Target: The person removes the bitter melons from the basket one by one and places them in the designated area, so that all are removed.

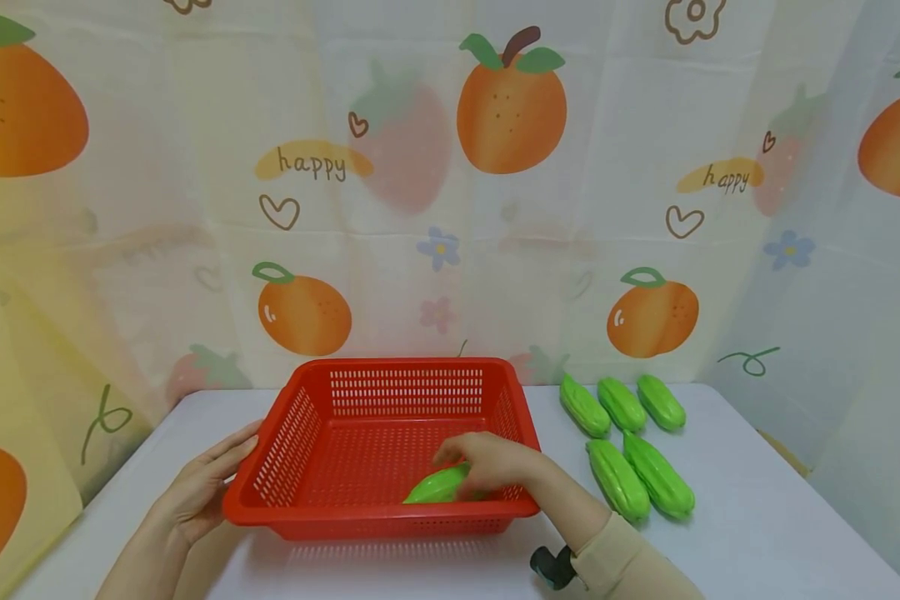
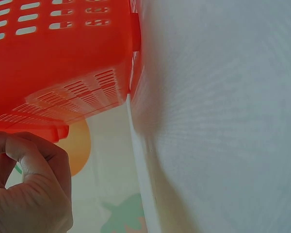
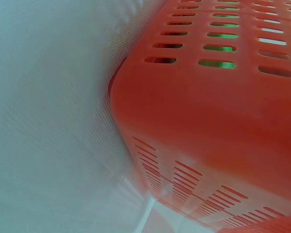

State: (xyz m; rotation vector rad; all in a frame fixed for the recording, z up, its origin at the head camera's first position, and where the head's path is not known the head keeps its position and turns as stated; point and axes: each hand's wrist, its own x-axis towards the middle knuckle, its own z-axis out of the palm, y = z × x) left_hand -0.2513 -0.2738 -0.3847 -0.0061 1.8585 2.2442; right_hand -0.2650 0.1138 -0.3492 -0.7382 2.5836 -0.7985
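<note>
A red plastic basket with slotted walls stands on the white table. At its left side, my left hand grips the rim; bent fingers show against that rim in the left wrist view. My right hand reaches over the basket's near right corner and holds a green ridged gourd low inside, by the front wall. The hand covers the gourd's right end. In the right wrist view the basket wall hides the hand, and bits of green show through the slots.
Several more green gourds lie on the table right of the basket, in a back row and a front pair. A fruit-printed curtain hangs behind the table. A dark object sits at the right wrist.
</note>
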